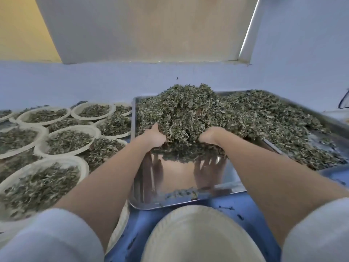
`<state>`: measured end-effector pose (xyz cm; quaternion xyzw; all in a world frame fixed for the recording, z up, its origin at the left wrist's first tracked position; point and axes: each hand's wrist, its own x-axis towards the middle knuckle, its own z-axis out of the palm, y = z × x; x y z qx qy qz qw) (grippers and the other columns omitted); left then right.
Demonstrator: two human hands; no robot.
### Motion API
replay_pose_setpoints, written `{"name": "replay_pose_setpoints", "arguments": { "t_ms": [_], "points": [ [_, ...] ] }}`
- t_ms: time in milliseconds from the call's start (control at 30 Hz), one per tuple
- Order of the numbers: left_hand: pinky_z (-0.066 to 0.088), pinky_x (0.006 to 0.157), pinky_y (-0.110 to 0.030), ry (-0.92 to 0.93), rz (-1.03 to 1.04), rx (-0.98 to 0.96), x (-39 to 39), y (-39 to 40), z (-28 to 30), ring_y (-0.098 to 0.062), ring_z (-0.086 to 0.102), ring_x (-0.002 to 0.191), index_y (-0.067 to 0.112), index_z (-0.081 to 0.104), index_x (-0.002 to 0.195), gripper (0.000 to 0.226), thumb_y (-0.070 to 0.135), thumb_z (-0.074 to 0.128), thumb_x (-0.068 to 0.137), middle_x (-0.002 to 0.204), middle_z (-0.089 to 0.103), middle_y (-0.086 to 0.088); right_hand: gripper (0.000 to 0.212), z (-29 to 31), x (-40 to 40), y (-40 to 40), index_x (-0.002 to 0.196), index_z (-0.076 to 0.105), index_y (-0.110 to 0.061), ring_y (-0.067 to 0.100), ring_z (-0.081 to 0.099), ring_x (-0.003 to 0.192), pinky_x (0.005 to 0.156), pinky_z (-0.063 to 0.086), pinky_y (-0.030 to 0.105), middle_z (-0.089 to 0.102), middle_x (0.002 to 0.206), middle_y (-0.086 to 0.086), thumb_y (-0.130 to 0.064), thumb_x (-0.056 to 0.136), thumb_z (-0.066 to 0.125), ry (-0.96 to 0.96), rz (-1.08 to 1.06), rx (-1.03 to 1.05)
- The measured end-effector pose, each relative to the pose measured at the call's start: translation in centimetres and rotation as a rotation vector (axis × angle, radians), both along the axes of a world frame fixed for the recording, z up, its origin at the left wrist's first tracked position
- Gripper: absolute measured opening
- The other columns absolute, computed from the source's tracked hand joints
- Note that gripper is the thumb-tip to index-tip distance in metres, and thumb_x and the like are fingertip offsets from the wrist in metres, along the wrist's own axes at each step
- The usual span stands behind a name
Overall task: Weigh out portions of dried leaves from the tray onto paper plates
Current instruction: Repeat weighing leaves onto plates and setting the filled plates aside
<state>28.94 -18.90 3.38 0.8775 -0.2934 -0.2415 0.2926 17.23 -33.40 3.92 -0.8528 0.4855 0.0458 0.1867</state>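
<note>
plate [202,235] nearest; tray [181,200] stretches away.

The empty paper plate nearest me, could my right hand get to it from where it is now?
Probably yes. The right hand is buried in the dried leaves on the tray, and nothing lies between it and the empty paper plate.

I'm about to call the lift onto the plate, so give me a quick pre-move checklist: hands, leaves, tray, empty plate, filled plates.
1. Left hand and right hand both dug into the leaf pile: ok.
2. Fingers closed under the leaves: cannot tell, they are buried.
3. Empty paper plate right in front of the tray: ok.
4. Tray's near part bare, for a clean pull back: ok.
5. Filled plates off to the left, out of the path: ok.
6. Scale under the empty plate: cannot tell.
</note>
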Motion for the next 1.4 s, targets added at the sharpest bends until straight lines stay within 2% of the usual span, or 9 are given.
{"name": "replay_pose_setpoints", "arguments": {
  "t_ms": [133,300,467,600,833,1000,1167,1267,1400],
  "points": [
    [0.031,0.051,-0.021,-0.046,-0.118,0.024,1.3,-0.8,-1.1,-0.009,0.037,0.061,0.022,0.015,0.152,0.070,-0.005,0.035,0.090,0.097,0.055,-0.007,0.022,1.5,1.1,-0.1,0.100,0.058,-0.005,0.020,0.068,0.068,0.056,0.054,0.029,0.063,0.088,0.008,-0.024,0.092,0.050,-0.287,0.046,0.078],
    [0.043,0.049,-0.023,0.042,-0.074,-0.051,2.6,-0.5,-0.2,-0.017,0.049,0.064,0.024,0.055,0.131,0.059,-0.007,0.022,0.094,0.114,0.055,-0.004,0.055,-1.5,1.0,0.4,0.138,0.043,-0.004,0.034,0.045,0.127,0.107,0.037,0.042,0.045,0.141,0.017,-0.041,0.098,0.033,0.033,0.102,-0.124],
    [0.049,0.059,-0.026,-0.179,-0.129,0.068,1.6,-0.1,0.7,-0.014,0.055,0.068,0.025,0.029,0.148,0.060,0.001,0.030,0.093,0.148,0.037,-0.011,0.040,-0.9,2.0,2.3,0.127,0.055,-0.013,0.022,0.061,0.090,0.078,0.051,0.032,0.062,0.111,0.007,-0.031,0.098,0.034,-0.352,0.210,0.035],
    [0.051,0.077,-0.036,-0.014,-0.288,0.134,-0.4,0.2,0.3,-0.025,0.055,0.092,0.021,0.041,0.141,0.059,-0.005,0.027,0.091,0.133,0.050,-0.011,0.048,-0.4,3.0,3.8,0.146,0.035,-0.021,0.025,0.036,0.134,0.108,0.028,0.036,0.034,0.152,0.006,-0.024,0.098,0.035,-0.193,0.419,0.100],
    [0.060,0.063,-0.036,-0.127,-0.208,0.262,-0.8,2.8,3.2,-0.033,0.067,0.090,-0.004,0.042,0.133,0.039,-0.002,0.039,0.094,0.128,0.049,-0.026,0.056,0.1,2.9,4.0,0.134,0.048,-0.021,0.021,0.059,0.093,0.063,0.055,0.030,0.048,0.136,0.007,-0.055,0.089,0.047,-0.130,0.368,0.202],
    [0.059,0.072,-0.041,0.277,-0.201,0.352,-3.1,3.3,2.0,-0.040,0.051,0.121,0.010,0.009,0.151,0.083,0.002,0.062,0.087,0.154,0.012,-0.025,0.086,1.1,0.2,4.6,0.134,0.040,-0.013,0.031,0.064,0.077,0.078,0.058,0.040,0.052,0.121,0.019,-0.075,0.077,0.052,0.201,0.178,0.278],
    [0.060,0.070,-0.031,0.404,-0.319,0.392,-3.9,3.9,1.6,-0.030,0.055,0.119,-0.002,0.053,0.122,0.053,-0.003,0.075,0.074,0.133,0.051,-0.018,0.094,0.8,-0.4,7.4,0.149,0.019,-0.029,0.037,0.047,0.124,0.062,0.060,0.032,0.020,0.154,0.013,-0.014,0.076,0.077,0.039,0.349,0.660],
    [0.057,0.057,-0.028,0.298,-0.359,0.339,-4.7,4.3,0.5,-0.025,0.071,0.079,-0.001,0.042,0.125,0.066,-0.013,0.074,0.069,0.094,0.069,-0.017,0.079,-0.5,-0.4,8.9,0.135,0.038,-0.023,0.032,0.053,0.119,0.068,0.060,0.031,0.041,0.140,0.011,0.012,0.073,0.071,-0.082,0.428,0.723],
    [0.053,0.076,-0.032,-0.110,-0.295,0.183,-5.4,4.6,1.2,-0.027,0.063,0.089,0.002,0.059,0.111,0.051,-0.003,0.079,0.064,0.097,0.065,-0.010,0.046,-0.2,-1.2,9.0,0.105,0.055,-0.014,0.029,0.066,0.093,0.071,0.058,0.032,0.062,0.111,0.017,0.016,0.072,0.067,-0.308,0.373,0.705]
  ]
}}
